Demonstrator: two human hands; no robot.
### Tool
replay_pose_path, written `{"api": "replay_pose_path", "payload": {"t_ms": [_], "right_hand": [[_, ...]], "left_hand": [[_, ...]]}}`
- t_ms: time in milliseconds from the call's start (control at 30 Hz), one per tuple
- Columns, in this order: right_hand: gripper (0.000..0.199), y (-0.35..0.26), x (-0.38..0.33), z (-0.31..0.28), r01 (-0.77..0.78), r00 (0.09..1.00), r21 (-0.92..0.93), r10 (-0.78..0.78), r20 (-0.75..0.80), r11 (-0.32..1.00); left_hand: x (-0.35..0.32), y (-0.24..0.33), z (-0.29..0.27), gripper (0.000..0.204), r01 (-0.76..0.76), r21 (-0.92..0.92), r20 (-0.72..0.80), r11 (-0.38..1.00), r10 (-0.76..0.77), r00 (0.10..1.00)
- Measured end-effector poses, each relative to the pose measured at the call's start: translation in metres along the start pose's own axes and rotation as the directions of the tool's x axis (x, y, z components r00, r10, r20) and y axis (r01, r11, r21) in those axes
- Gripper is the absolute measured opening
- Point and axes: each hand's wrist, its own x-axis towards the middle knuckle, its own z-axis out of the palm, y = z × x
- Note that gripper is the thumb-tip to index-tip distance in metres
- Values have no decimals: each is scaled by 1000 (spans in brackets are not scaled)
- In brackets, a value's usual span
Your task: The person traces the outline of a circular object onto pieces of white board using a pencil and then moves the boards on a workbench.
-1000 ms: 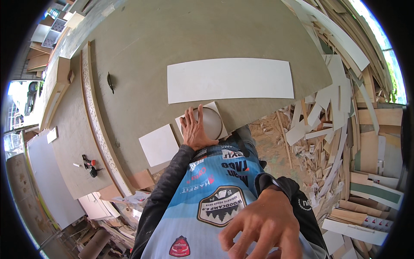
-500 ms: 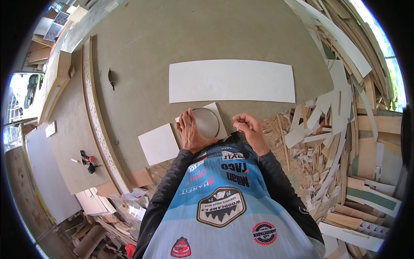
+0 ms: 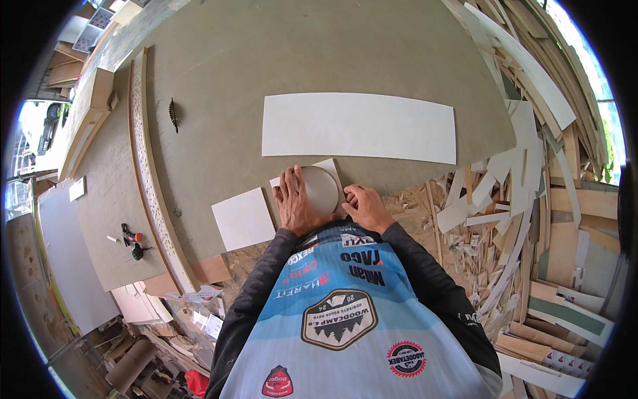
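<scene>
A round pale disc with a darker rim [image 3: 321, 190] lies on a small white board [image 3: 329, 165] at the near edge of the worktable. My left hand [image 3: 296, 203] rests over the disc's left side, its fingers stretched out and pressing down. Close against the right edge of the disc is my right hand [image 3: 367, 207], its fingers curled into a pinch. Whatever sits between those fingertips is too small or hidden to make out. Another white board [image 3: 242, 220] lies to the left, and a long white panel [image 3: 359, 128] lies just beyond the disc.
The greenish-grey worktable [image 3: 319, 46] spreads ahead. A long wooden strip [image 3: 154, 179] crosses its left part, with a red and black tool [image 3: 135, 241] beyond it. Offcuts [image 3: 475, 233] pile up on the right. A dark leaf-shaped piece [image 3: 173, 116] lies far left.
My right hand has moved left, from apart from the disc to its right edge. My left hand stays on the disc, its thumb drawn in from the near edge.
</scene>
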Motion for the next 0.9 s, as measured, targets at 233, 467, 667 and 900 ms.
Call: {"api": "replay_pose_path", "payload": {"t_ms": [233, 467, 667, 900], "right_hand": [[36, 6, -2, -5, -20, 1000, 176, 18, 18, 984], [39, 3, -1, -8, -43, 999, 177, 39, 28, 983], [43, 1, 1, -5, -37, 999, 154, 36, 13, 987], [34, -6, 2, -4, -21, 997, 144, 31, -73, 989]], "left_hand": [[4, 3, -3, 159, -78, 12, 64, 997, 77, 995], [12, 10, -11, 155, -90, 28, 132, 996, 85, 988], [15, 7, -9, 155, -146, 29, 110, 989, 142, 984], [24, 4, -16, 134, -240, -69, 81, 968, 245, 966]]}}
